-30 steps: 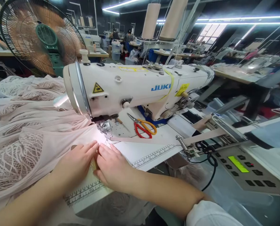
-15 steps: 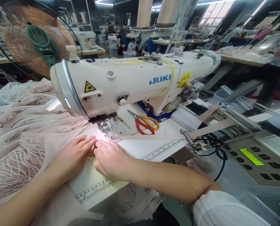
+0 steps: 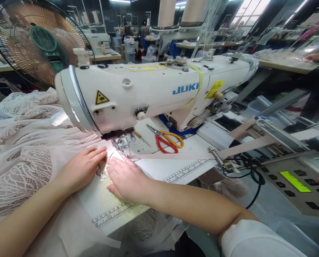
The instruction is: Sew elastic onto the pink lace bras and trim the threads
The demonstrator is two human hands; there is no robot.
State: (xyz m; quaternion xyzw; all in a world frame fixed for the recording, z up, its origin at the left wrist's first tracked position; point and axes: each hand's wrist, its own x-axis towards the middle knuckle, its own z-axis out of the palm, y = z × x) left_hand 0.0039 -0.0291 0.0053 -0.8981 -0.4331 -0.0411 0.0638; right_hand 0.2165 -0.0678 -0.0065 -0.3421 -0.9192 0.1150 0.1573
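Observation:
My left hand (image 3: 81,167) lies with its fingers stretched out, pressing pale pink lace fabric (image 3: 22,175) just left of the needle area. My right hand (image 3: 128,180) rests flat at the front of the presser foot (image 3: 119,144), fingertips close to the left hand's. What lies beneath its fingers is hidden. Both hands sit under the lit head of a white sewing machine (image 3: 138,94). A narrow pale elastic band (image 3: 172,156) runs from the right into the foot.
Scissors (image 3: 168,141) with red and yellow handles and a small awl (image 3: 141,139) lie behind the band. A ruler strip (image 3: 186,169) marks the table edge. At the right are a band feeder (image 3: 279,134) and control panel (image 3: 295,182); a fan (image 3: 44,39) stands back left.
My left hand has slid slightly left, widening the gap between the hands. My right hand has hardly moved. The view has shifted a little.

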